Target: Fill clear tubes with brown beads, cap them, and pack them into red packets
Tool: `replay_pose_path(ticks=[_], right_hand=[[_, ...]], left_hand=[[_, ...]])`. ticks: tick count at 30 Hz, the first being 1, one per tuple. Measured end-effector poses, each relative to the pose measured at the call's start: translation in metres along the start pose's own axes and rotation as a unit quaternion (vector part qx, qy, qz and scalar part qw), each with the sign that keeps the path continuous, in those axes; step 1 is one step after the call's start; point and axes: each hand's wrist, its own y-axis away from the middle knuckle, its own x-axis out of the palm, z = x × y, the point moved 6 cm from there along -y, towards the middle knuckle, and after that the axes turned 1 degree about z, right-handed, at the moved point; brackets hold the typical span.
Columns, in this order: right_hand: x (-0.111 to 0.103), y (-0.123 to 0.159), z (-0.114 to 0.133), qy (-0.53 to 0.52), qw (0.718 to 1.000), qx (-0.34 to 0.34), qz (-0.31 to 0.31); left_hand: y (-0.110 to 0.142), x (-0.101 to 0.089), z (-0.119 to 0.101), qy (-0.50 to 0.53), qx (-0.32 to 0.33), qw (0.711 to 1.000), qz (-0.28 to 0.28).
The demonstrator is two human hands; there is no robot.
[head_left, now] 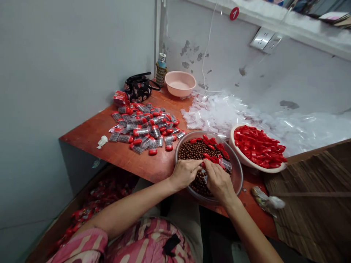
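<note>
Grey-painted wall down the left side, chipped plaster wall with a steel wall socket [261, 38] ahead, and a red-orange wooden worktop [90, 137] set into the corner between them. At the far corner of the worktop, a pink plastic basin [180, 83], a bottle in a woven sleeve [161, 64] and a black floral bag [138, 87]. Across the left half, a spread of clear capsules with red caps [142, 126], packed with dark beads, several in small clear bags. Along the far edge, a drift of small clear plastic pieces [216, 113]. Near the right edge, a white bowl [257, 148] heaped with loose red capsule halves [259, 146].

Close to the front edge, a shallow round bowl [241, 171] holding brown round beads [192, 151] and scattered red caps [210, 144]. Left hand [185, 174] and right hand [219, 182] both over that bowl, almost meeting. Left-hand fingers [195, 166] pressed together, tips angled toward the right hand. Right-hand fingers [210, 170] bunched at a red cap, with a clear capsule piece [226, 164] just beside them; actual pinch hidden, so grip not determinable. Beads probably hard, light and quick to roll; caps probably light and stiff, best taken by the sides.
</note>
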Motion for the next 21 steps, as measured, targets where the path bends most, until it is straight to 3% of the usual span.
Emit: replay_pose_path(ticks=[4,8,13,15,21], right_hand=[[-0.010,-0.009,-0.012,-0.152,0.987,0.057,0.006],[-0.019,-0.012,-0.019,-0.237,0.965,0.111,0.014],[-0.019,-0.004,-0.037,-0.330,0.911,0.249,-0.002],[-0.021,0.000,-0.039,-0.343,0.900,0.269,-0.019],[-0.030,0.000,-0.024,-0.238,0.949,0.198,-0.058]], left_hand=[[-0.005,-0.004,-0.003,0.061,-0.029,0.998,0.003],[-0.012,-0.006,-0.005,0.119,-0.048,0.991,0.037],[-0.016,-0.007,-0.001,0.159,-0.058,0.984,0.055],[-0.016,-0.008,0.000,0.177,-0.065,0.981,0.043],[-0.014,-0.008,-0.001,0.179,-0.064,0.981,0.045]])
